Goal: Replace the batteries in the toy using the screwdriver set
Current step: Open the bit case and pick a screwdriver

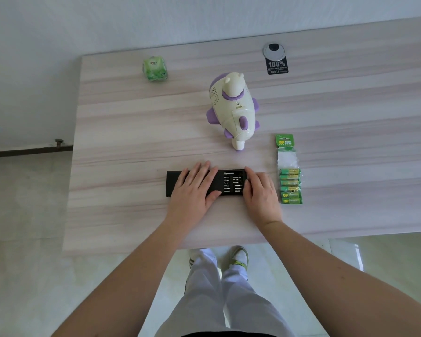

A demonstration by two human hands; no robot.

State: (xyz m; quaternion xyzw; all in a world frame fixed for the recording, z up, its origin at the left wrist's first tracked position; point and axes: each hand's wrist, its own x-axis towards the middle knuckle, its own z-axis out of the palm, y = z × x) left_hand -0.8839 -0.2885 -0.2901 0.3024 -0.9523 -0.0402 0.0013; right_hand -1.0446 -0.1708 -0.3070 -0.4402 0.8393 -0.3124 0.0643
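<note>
A cream and purple toy (pixel 233 110) lies on its side in the middle of the wooden table (pixel 122 132). In front of it sits the black screwdriver set (pixel 232 183), its tray slid partly out so rows of metal bits show. My left hand (pixel 195 188) grips the case's sleeve, fingers over the top and thumb at the near edge. My right hand (pixel 260 190) holds the right end of the tray. A green pack of batteries (pixel 289 176) lies just right of my right hand.
A green tissue pack (pixel 154 69) rests at the far left of the table. A round cable grommet (pixel 274 51) and a black sticker (pixel 277 65) are at the far right. The table's near edge lies just below my wrists.
</note>
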